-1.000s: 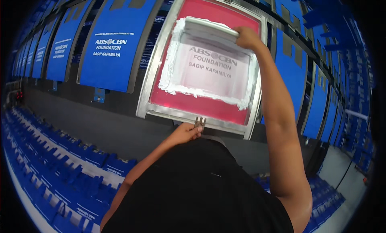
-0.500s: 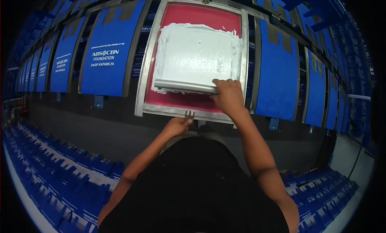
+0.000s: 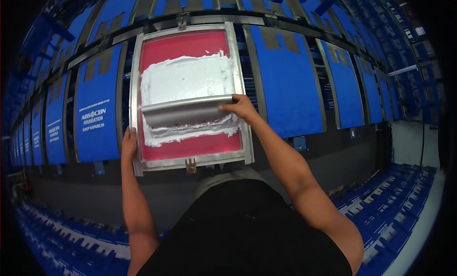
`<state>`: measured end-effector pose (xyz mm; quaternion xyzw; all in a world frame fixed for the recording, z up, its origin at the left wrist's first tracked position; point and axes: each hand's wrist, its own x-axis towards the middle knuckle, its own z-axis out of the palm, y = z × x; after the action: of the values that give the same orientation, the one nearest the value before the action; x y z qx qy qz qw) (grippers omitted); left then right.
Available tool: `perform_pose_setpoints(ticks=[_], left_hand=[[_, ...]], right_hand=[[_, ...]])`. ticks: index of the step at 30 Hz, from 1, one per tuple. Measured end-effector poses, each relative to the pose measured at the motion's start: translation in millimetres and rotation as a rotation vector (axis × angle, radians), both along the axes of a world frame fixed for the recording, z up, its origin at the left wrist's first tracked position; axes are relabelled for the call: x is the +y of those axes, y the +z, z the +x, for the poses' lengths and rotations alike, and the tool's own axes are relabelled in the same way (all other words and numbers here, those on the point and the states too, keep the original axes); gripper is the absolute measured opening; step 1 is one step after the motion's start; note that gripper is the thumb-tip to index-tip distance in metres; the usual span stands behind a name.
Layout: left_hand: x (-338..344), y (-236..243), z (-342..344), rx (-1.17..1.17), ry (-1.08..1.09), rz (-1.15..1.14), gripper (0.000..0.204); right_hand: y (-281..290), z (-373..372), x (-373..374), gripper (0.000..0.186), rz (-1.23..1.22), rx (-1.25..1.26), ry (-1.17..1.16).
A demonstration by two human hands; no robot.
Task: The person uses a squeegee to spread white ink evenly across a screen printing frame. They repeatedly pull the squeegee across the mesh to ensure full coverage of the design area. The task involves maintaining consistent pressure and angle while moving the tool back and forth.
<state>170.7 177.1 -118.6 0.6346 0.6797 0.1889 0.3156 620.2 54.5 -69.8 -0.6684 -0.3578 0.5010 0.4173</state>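
The right hand (image 3: 240,107) is closed around the right end of a long silver blade (image 3: 183,113). Its thumb is on the front side of the blade. The left hand (image 3: 128,145) is at the left side of a silver frame (image 3: 185,162), with its fingers up against the edge. I cannot tell if it grips the frame or just touches it.

The blade lies across the frame, a bit below the middle, and leans so its wide flat face shows. Inside the frame is a red screen (image 3: 193,150). Thick white paint (image 3: 188,78) covers the middle of the screen. It is smooth above the blade and lumpy in a strip just below it. Red shows at the top and at the bottom.

A small metal clip (image 3: 191,166) sits at the bottom edge of the frame, and a metal clamp (image 3: 182,21) is at the top edge.

On the left is a blue sheet (image 3: 99,109) with white print, lying on a grey board (image 3: 120,85). On the right is another blue piece (image 3: 288,85) with notches at its top. More blue pieces stand in rows on both sides.

Near the bottom is the person's black shirt (image 3: 247,233).
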Motion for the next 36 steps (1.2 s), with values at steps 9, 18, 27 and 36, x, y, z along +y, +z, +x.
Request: perform_pose_setpoints(ticks=[9,18,27,36], left_hand=[[-81,30,78,-0.291,0.032,-0.012,0.053],[-175,33,269,-0.535,-0.058,-0.067,0.043],[-176,31,236,-0.412,0.034,-0.078,0.048],[-142,-5,138,-0.468,0.068,-0.119,0.055]], right_hand=[[65,86,-82,0.038,-0.002,-0.001,-0.104],[66,244,-197,0.037,-0.045,-0.010,-0.254],[34,230,-180,0.044,-0.109,-0.061,-0.195],[-10,120,-161,0.040,0.031,-0.013,-0.131]])
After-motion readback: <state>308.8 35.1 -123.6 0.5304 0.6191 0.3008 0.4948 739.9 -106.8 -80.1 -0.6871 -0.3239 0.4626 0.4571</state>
